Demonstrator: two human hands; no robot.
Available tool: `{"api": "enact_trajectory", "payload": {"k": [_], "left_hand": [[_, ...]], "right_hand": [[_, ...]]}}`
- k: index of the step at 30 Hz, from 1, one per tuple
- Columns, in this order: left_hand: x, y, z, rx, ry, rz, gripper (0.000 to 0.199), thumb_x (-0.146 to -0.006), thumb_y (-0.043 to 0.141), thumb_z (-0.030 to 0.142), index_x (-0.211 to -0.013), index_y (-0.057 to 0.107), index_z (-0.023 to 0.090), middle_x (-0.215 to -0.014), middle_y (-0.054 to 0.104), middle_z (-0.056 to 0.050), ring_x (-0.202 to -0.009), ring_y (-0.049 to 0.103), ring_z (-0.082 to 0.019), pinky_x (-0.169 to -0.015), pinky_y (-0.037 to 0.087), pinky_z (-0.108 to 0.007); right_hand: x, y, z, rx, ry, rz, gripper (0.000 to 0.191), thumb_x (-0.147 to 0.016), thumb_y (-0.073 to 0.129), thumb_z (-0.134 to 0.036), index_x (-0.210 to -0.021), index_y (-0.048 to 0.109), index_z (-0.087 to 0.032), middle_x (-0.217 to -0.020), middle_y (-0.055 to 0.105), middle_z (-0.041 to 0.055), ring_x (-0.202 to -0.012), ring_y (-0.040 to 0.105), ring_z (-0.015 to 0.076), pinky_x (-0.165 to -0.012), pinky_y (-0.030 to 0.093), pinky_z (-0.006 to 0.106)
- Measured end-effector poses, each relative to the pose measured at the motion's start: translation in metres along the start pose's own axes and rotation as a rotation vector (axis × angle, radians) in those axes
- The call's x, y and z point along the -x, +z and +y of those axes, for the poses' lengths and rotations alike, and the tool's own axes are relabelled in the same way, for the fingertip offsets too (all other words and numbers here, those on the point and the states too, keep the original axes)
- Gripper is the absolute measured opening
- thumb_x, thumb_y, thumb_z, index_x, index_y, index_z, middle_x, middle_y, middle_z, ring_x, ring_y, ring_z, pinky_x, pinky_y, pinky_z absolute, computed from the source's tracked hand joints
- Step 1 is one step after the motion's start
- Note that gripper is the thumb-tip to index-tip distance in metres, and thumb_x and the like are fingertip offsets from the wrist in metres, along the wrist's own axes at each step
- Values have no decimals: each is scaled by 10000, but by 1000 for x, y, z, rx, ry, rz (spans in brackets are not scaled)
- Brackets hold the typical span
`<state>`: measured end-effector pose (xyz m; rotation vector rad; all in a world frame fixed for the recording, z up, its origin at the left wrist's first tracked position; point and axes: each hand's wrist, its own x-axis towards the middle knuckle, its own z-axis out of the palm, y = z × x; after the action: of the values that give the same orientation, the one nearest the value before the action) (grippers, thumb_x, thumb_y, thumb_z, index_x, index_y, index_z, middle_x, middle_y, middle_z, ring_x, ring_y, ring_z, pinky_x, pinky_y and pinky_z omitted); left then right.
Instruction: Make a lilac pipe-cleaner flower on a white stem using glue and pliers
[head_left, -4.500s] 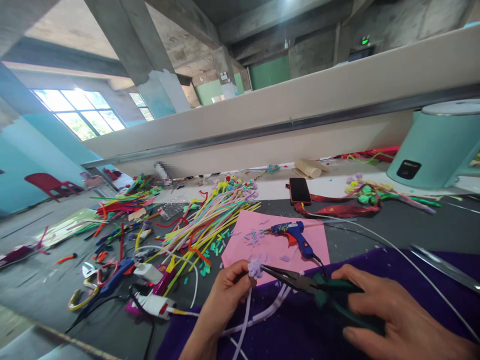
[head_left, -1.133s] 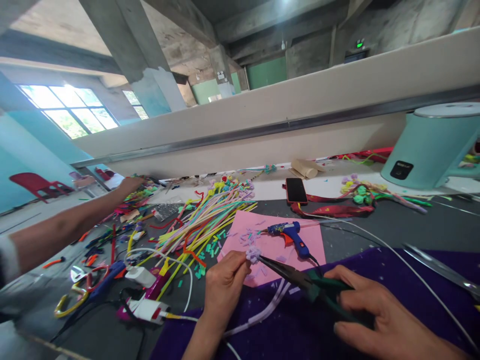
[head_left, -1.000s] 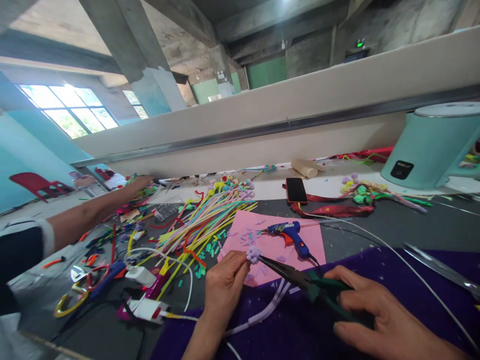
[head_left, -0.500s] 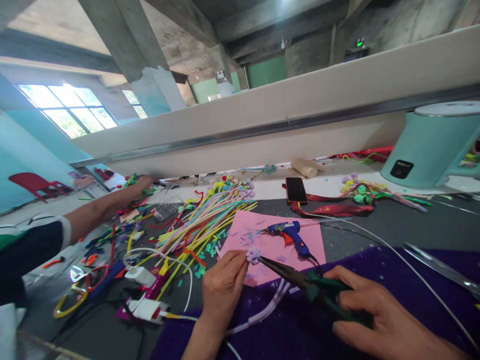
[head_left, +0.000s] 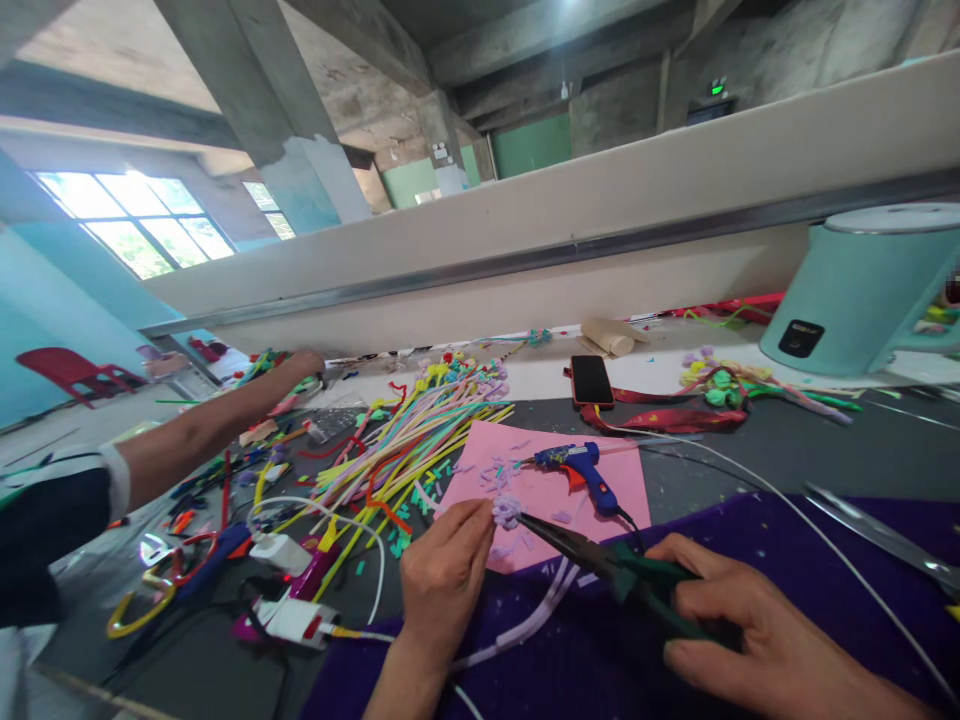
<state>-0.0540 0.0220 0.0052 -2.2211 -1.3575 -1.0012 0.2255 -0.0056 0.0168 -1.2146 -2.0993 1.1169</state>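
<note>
A co-worker's arm (head_left: 210, 425) now reaches in at nine o'clock, yet our left hand (head_left: 446, 570) still pinches the lilac flower (head_left: 507, 512); our right hand (head_left: 757, 615) clasps pliers (head_left: 596, 558), bite unclear.

The person's left grip (head_left: 445, 568) and right grip (head_left: 739, 612) are bare, as are the wrists (head_left: 417, 640) and visible forearms (head_left: 396, 690).

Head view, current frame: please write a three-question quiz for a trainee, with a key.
1. True or false: the blue plastic glue gun lies on the pink paper sheet.
2. What does the right hand hold? A, a mint-green kettle; B, green-handled metal pliers; C, a black-screened phone.
3. Fill in: the small lilac fluffy flower is pinched by the ____ hand.
Key: 1, true; 2, B; 3, left, as in left hand.
</note>
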Motion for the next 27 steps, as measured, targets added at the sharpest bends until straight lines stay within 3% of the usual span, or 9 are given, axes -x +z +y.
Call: {"api": "enact_trajectory", "payload": {"k": [9, 17, 27], "left_hand": [[-1, -2, 2, 6, 0, -6, 172, -794, 548, 152, -932, 648, 171, -861, 684, -47, -781, 644, -131, -726, 493, -216], [1, 1, -2, 99, -137, -83, 149, -808, 528, 187, -883, 657, 200, -840, 678, -22, -765, 637, -127, -692, 491, -220], [-1, -2, 1, 88, -133, -90, 155, -807, 519, 208, -853, 667, 206, -819, 688, -17, -735, 650, -134, -673, 500, -221]], "right_hand": [[0, 1, 3, -117, -12, -75, 145, -743, 547, -205, -604, 570, -169, -882, 565, 1, -794, 556, 145, -689, 426, 214], [-1, 1, 2, 41, 13, -10, 156, -698, 574, -172, -547, 539, -162, -914, 564, 0, -824, 550, 158, -701, 422, 224], [1, 0, -3, 73, -2, 10, 162, -694, 573, -197, -537, 550, -164, -886, 579, 10, -834, 557, 181, -727, 439, 247]]}}
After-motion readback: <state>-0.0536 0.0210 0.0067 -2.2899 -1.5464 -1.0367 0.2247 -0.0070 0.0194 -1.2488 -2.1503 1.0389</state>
